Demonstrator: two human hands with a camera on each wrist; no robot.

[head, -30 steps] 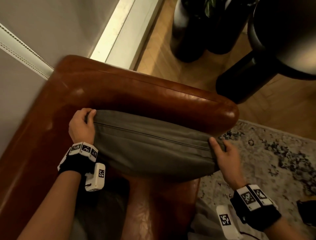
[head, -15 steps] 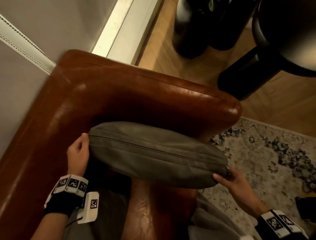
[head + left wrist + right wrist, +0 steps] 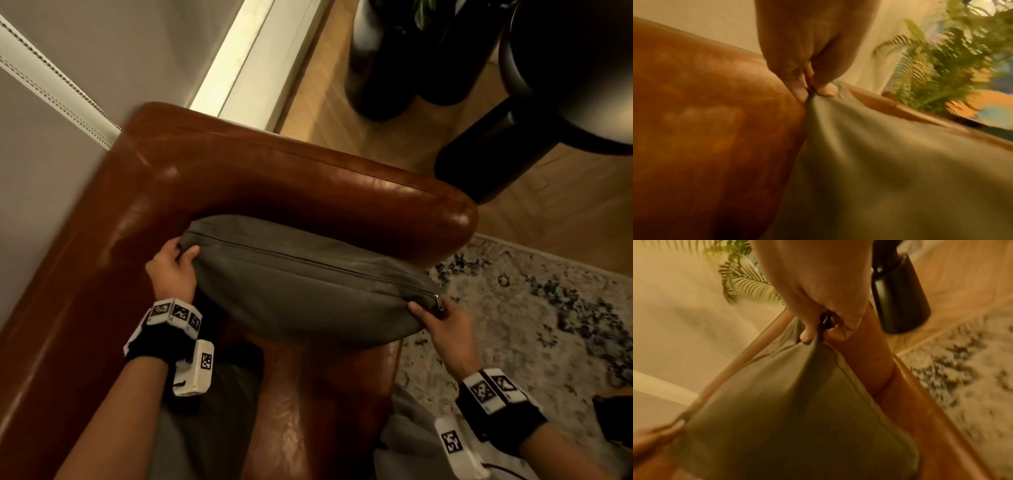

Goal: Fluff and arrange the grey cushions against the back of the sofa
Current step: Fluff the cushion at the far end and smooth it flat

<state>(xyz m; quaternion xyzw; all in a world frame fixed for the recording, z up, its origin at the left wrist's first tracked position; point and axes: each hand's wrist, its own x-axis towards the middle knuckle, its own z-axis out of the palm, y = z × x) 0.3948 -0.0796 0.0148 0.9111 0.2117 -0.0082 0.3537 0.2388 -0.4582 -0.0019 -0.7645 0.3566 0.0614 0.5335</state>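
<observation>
A grey cushion (image 3: 308, 284) with a zip along its top edge stands in the corner of a brown leather sofa (image 3: 239, 178), close to the armrest. My left hand (image 3: 173, 265) pinches its upper left corner (image 3: 813, 97) between thumb and fingers. At the zip-pull end, my right hand (image 3: 442, 317) pinches the upper right corner (image 3: 813, 340). The cushion's lower part is hidden below its bulging top. Another grey cushion (image 3: 209, 421) lies low on the seat by my left forearm.
A white wall and sill run behind the sofa. Dark round pots (image 3: 387, 58) with a fern (image 3: 941, 73) and a black table base (image 3: 486, 150) stand on the wooden floor past the armrest. A patterned rug (image 3: 534, 308) lies at the right.
The cushion dropped toward me half a second ago with looser hands at its ends. Now it is back up near the armrest, and both hands pinch its top corners.
</observation>
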